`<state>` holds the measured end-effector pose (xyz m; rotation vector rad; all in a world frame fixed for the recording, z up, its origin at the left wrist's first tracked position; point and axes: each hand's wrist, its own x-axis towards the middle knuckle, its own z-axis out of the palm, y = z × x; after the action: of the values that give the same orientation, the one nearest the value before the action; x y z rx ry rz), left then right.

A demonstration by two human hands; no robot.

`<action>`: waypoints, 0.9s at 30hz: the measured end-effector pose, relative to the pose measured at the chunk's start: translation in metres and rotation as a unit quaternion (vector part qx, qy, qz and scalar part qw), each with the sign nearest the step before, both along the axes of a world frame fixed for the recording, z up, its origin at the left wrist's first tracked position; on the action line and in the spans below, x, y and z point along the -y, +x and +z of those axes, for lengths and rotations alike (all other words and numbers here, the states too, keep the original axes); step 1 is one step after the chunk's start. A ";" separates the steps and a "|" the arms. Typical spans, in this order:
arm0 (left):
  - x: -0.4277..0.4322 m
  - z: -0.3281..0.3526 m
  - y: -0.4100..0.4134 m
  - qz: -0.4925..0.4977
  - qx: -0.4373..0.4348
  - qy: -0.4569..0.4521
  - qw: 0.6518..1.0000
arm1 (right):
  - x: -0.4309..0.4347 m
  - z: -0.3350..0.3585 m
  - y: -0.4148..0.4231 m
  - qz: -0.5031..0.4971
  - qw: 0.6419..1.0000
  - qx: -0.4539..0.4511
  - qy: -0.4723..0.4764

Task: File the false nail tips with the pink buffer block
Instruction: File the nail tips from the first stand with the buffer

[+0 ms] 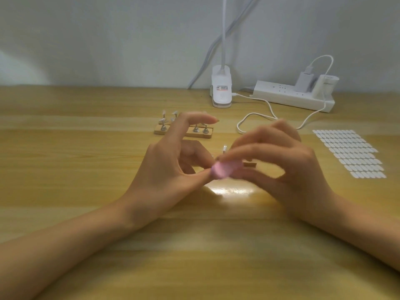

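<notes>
The right hand gripped the pink buffer block; the left hand had an unclear hold. Its forefinger partly hid the nail-tip stand behind

Two bare hands and forearms show above the desk. The left hand is slender and long-fingered. Its forefinger nail runs a little past the fingertip and narrows to a rounded point. That arm is bare from the wrist back to where it crosses the near edge of the desk. The right hand is smeared by motion, so its nails cannot be made out, though its fingers seem equally slim. Its wrist and forearm are likewise bare, as far back as the near right corner of the desk.
</notes>
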<state>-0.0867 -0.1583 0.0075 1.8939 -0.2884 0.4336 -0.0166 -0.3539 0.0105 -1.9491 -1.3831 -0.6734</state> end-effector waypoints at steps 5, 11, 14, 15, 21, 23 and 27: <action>0.000 0.000 0.000 -0.004 0.001 0.001 1.000 | 0.000 0.001 0.002 0.013 1.000 -0.001 -0.010; -0.001 -0.001 0.001 -0.008 -0.007 -0.006 1.000 | 0.000 0.000 0.002 0.015 1.000 -0.002 -0.009; -0.001 -0.001 0.001 -0.002 -0.016 -0.012 1.000 | 0.001 0.003 0.003 -0.003 1.000 -0.021 0.005; -0.001 -0.002 0.001 0.000 -0.020 -0.014 1.000 | 0.001 0.003 0.003 -0.013 0.999 -0.027 0.011; -0.001 -0.001 0.002 -0.002 -0.020 -0.004 1.000 | 0.000 0.001 0.002 -0.005 1.000 -0.017 0.002; -0.001 -0.001 0.001 0.000 -0.017 0.000 1.000 | 0.000 0.002 0.002 -0.011 1.000 -0.023 0.005; -0.001 0.000 0.001 -0.002 -0.012 0.012 1.000 | 0.000 0.000 0.001 0.015 1.000 0.001 -0.022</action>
<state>-0.0854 -0.1575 0.0071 1.9215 -0.2814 0.4060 -0.0159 -0.3536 0.0101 -1.9586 -1.4359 -0.6368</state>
